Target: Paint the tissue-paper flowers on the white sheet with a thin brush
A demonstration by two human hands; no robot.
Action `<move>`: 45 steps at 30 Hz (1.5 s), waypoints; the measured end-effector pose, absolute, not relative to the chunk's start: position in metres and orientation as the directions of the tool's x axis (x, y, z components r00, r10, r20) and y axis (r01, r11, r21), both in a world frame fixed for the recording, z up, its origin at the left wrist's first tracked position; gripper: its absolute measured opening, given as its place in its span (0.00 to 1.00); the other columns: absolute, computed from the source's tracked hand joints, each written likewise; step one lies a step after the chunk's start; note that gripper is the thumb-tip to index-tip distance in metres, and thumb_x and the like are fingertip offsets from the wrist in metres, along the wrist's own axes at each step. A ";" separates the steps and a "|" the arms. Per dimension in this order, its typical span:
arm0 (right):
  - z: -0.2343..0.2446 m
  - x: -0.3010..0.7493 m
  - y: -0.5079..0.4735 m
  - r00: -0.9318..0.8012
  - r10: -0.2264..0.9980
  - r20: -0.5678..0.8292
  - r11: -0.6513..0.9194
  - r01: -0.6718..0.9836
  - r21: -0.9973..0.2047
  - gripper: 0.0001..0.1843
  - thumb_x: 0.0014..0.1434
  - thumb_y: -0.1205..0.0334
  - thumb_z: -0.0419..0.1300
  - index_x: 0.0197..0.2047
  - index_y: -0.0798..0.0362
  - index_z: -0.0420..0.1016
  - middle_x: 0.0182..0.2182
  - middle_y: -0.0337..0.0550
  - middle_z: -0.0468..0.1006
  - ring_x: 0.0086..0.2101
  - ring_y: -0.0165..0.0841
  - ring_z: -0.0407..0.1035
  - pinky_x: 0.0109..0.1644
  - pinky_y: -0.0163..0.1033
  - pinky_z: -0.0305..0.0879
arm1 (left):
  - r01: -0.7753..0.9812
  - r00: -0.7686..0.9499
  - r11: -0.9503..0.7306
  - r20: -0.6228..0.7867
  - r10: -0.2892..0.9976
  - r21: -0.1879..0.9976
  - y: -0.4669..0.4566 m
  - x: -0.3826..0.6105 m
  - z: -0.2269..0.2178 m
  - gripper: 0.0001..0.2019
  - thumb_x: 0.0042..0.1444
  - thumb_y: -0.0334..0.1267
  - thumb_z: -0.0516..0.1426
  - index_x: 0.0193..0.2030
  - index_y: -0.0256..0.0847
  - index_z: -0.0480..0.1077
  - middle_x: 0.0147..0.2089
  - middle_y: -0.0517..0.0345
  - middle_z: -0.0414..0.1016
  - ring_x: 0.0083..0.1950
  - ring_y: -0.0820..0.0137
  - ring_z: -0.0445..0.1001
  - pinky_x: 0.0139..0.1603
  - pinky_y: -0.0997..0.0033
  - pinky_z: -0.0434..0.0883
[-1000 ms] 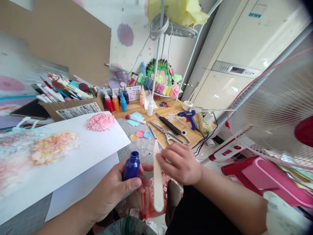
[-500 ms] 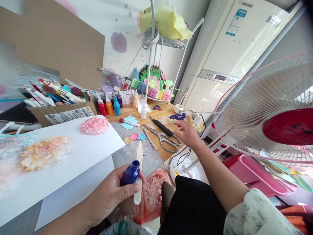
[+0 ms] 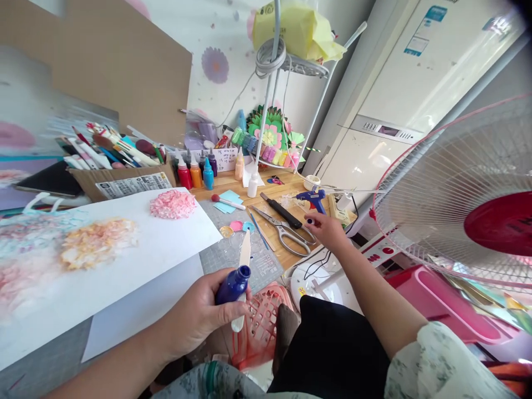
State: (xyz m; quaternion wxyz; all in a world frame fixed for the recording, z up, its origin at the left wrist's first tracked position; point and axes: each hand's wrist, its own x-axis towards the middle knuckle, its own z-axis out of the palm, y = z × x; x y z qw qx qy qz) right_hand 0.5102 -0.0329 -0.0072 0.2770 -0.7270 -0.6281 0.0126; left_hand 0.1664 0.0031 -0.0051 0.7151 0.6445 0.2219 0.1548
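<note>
My left hand [image 3: 203, 310] is wrapped round an uncapped dark blue paint bottle [image 3: 233, 284], mouth up. Pressed along the bottle is a flat wooden craft stick [image 3: 245, 247], its tip pointing away from me. Over the table's right side my right hand [image 3: 330, 230] has its fingers drawn together at a small dark cap-like piece [image 3: 311, 221]; its exact kind is unclear. Just beyond those fingers lies a blue glue gun [image 3: 311, 199]. To their left are scissors [image 3: 286, 235] and a black-handled tool [image 3: 285, 214].
White paper with pink and yellow fluffy patches [image 3: 172, 204] covers the left. Behind stand paint bottles [image 3: 196, 176] and a box of brushes [image 3: 133, 184]. A fan [image 3: 461, 205] is close by my right arm. A grey cutting mat [image 3: 261, 266] lies ahead.
My right hand's spread fingers have closed together, with a small dark piece now showing at them. The left hand still grips the bottle and stick. The whole view has shifted slightly.
</note>
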 end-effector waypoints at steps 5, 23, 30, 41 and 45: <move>0.033 0.448 -0.052 -0.089 0.859 0.504 0.331 0.848 -0.414 0.18 0.62 0.51 0.61 0.45 0.58 0.72 0.39 0.44 0.75 0.36 0.30 0.71 0.41 0.39 0.71 | 0.142 0.821 -0.002 -0.117 0.558 0.990 0.001 0.168 -0.003 0.19 0.49 0.53 0.64 0.36 0.38 0.70 0.31 0.62 0.68 0.32 0.69 0.64 0.33 0.73 0.63; 0.058 0.369 -0.064 -0.502 0.756 0.420 0.652 0.641 -0.406 0.10 0.61 0.65 0.62 0.46 0.56 0.74 0.42 0.49 0.76 0.43 0.32 0.71 0.46 0.35 0.70 | 0.244 0.794 -0.264 -0.036 0.607 0.933 0.004 0.170 -0.013 0.24 0.51 0.57 0.60 0.40 0.35 0.73 0.33 0.59 0.72 0.35 0.65 0.68 0.34 0.70 0.61; 0.060 0.372 -0.060 -0.514 0.773 0.372 0.634 0.599 -0.489 0.12 0.61 0.66 0.62 0.49 0.55 0.75 0.41 0.48 0.76 0.42 0.30 0.71 0.46 0.34 0.70 | 0.247 0.801 -0.271 -0.039 0.597 0.930 0.004 0.170 -0.011 0.24 0.51 0.58 0.60 0.41 0.36 0.73 0.33 0.59 0.72 0.35 0.65 0.68 0.34 0.71 0.60; 0.052 0.366 -0.060 -0.345 0.910 0.232 0.415 0.787 -0.456 0.27 0.62 0.40 0.54 0.33 0.58 0.76 0.24 0.43 0.73 0.25 0.28 0.67 0.28 0.33 0.55 | 0.247 0.793 -0.242 -0.052 0.607 0.938 0.004 0.171 -0.015 0.22 0.50 0.58 0.61 0.34 0.36 0.72 0.28 0.63 0.66 0.31 0.69 0.62 0.30 0.73 0.56; 0.056 0.368 -0.062 -0.421 0.891 0.170 0.444 0.727 -0.524 0.21 0.62 0.48 0.59 0.51 0.54 0.71 0.40 0.45 0.78 0.32 0.27 0.71 0.36 0.30 0.64 | 0.217 0.800 -0.229 -0.039 0.599 0.949 0.004 0.170 -0.017 0.23 0.51 0.58 0.61 0.38 0.37 0.73 0.31 0.62 0.68 0.33 0.67 0.65 0.33 0.73 0.59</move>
